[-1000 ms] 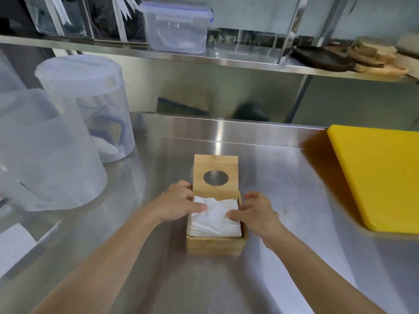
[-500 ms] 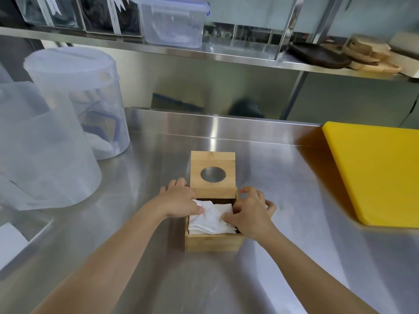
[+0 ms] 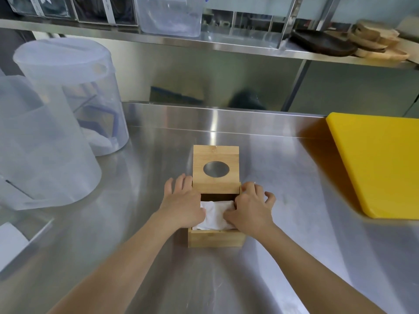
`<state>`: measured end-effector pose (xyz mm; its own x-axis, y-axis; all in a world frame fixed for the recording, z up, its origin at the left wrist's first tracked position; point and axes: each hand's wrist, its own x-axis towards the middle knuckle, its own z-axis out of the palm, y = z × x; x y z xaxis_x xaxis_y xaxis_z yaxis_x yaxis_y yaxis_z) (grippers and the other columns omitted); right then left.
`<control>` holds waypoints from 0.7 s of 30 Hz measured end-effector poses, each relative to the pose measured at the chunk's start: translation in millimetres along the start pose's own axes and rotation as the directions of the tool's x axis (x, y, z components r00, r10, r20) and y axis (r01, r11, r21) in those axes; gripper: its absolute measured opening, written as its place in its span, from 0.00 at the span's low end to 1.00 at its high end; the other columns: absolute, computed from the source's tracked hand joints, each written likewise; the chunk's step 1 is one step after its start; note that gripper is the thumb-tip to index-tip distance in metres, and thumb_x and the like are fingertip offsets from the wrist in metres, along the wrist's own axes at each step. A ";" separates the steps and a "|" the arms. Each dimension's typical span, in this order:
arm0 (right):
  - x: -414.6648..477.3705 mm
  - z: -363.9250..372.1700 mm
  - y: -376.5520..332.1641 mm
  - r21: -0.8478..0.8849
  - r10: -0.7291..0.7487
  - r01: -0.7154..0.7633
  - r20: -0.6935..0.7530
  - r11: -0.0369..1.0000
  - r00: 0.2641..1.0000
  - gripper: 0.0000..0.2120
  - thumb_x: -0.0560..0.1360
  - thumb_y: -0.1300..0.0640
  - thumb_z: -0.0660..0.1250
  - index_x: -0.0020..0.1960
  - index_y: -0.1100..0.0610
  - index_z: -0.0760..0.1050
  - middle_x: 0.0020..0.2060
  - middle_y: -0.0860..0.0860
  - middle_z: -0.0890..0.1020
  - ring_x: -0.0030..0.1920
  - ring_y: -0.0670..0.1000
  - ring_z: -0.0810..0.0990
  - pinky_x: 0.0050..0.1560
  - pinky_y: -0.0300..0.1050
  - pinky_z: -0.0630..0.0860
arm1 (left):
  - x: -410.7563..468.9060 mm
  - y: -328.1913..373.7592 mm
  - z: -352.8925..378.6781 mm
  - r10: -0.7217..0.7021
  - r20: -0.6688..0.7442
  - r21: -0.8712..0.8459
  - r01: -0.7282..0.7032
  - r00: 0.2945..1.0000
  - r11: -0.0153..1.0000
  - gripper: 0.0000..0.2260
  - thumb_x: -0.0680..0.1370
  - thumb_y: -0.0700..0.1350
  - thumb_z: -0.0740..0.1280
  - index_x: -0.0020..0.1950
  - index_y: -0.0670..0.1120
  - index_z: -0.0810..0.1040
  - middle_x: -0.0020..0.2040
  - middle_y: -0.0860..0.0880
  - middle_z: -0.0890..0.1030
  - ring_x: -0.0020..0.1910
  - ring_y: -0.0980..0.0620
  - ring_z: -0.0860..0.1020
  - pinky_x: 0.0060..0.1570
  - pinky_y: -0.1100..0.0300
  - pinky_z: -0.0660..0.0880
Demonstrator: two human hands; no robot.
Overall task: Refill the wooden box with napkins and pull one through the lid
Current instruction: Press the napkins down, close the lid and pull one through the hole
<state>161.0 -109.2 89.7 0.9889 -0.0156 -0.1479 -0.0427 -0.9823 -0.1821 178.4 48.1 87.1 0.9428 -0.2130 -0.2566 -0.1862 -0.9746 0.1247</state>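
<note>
A wooden box [image 3: 216,238] sits near the middle of the steel worktop [image 3: 283,173], close to the person. Its lid [image 3: 215,169], with a round hole in it, stands swung back upright at the far side of the box, so the box is open on top. White napkins [image 3: 216,215] lie inside, a little crumpled, filling the near part of the opening, with a dark gap at the far end.

The left hand [image 3: 181,205] rests over the left wall of the box, its fingers spread flat beside the lid and its thumb pressing on the napkins. The right hand [image 3: 250,208] rests over the right wall, fingers curled loosely, thumb and nearest fingers pushing on the napkins; whether either hand pinches paper cannot be told.

A yellow cutting board [image 3: 381,164] lies at the right. Two clear plastic jugs [image 3: 74,96] stand at the left. A shelf [image 3: 226,45] runs across the far wall.
</note>
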 end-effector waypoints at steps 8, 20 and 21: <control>3.9 3.8 -7.0 -0.120 0.010 -0.005 0.040 0.993 0.999 0.11 0.76 0.53 0.56 0.49 0.55 0.76 0.62 0.52 0.69 0.66 0.54 0.63 0.71 0.58 0.49 | -3.5 4.6 14.7 -0.056 -0.119 -0.012 0.055 0.991 0.998 0.15 0.78 0.52 0.56 0.61 0.52 0.75 0.74 0.45 0.56 0.74 0.47 0.51 0.71 0.44 0.41; -4.0 6.7 8.9 -0.117 -0.114 0.081 -0.312 0.990 0.943 0.05 0.67 0.55 0.70 0.39 0.56 0.81 0.54 0.54 0.80 0.57 0.57 0.78 0.62 0.54 0.51 | -17.7 -3.7 16.6 -0.030 -0.539 -0.137 -0.052 0.842 0.989 0.06 0.68 0.44 0.71 0.44 0.48 0.83 0.52 0.44 0.81 0.49 0.43 0.79 0.56 0.50 0.69; -1.0 6.9 12.0 -0.094 -0.192 0.168 -0.396 0.981 0.898 0.03 0.65 0.57 0.72 0.36 0.57 0.81 0.46 0.53 0.83 0.47 0.57 0.81 0.57 0.51 0.58 | -17.4 -4.8 15.8 0.013 -0.600 -0.144 -0.123 0.800 0.982 0.04 0.68 0.44 0.69 0.41 0.47 0.82 0.46 0.46 0.81 0.43 0.44 0.79 0.50 0.53 0.71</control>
<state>158.5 -119.7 81.0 0.9528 0.1007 0.2866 0.1376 -0.9842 -0.1117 158.5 55.4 75.8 0.9179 -0.1407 0.3711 -0.2593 -0.9205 0.2923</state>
